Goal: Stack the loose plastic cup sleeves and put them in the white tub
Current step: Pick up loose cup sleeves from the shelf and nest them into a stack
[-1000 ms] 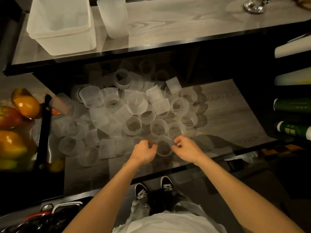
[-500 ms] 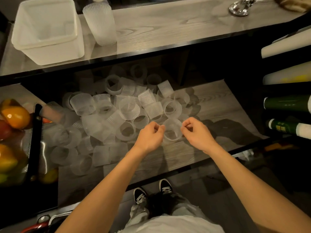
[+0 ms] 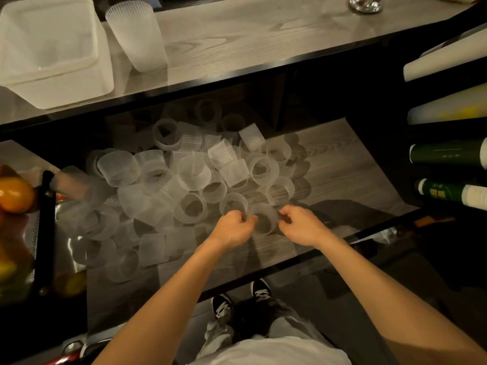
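Several frosted, ribbed plastic cup sleeves lie in a loose pile (image 3: pixel 189 177) on the lower wooden shelf. One sleeve (image 3: pixel 263 219) hangs between my hands just above the shelf's front part. My left hand (image 3: pixel 235 227) pinches its left rim with curled fingers. My right hand (image 3: pixel 303 226) pinches its right rim the same way. The white tub (image 3: pixel 52 51) stands on the upper counter at the far left, and looks to hold nothing. A tall stack of sleeves (image 3: pixel 138 35) stands upright just right of the tub.
A black-edged upper counter (image 3: pixel 237 35) overhangs the back of the pile. Orange fruit (image 3: pixel 14 193) and a black serrated tool (image 3: pixel 44 227) lie at the left. Rolls and green bottles (image 3: pixel 448 154) stick out at the right. A metal object (image 3: pixel 365 3) sits far back.
Both hands have carried the pinched sleeve away from the shelf's front edge, lifted it a little, then brought it down close to the pile. The view has shifted slightly.
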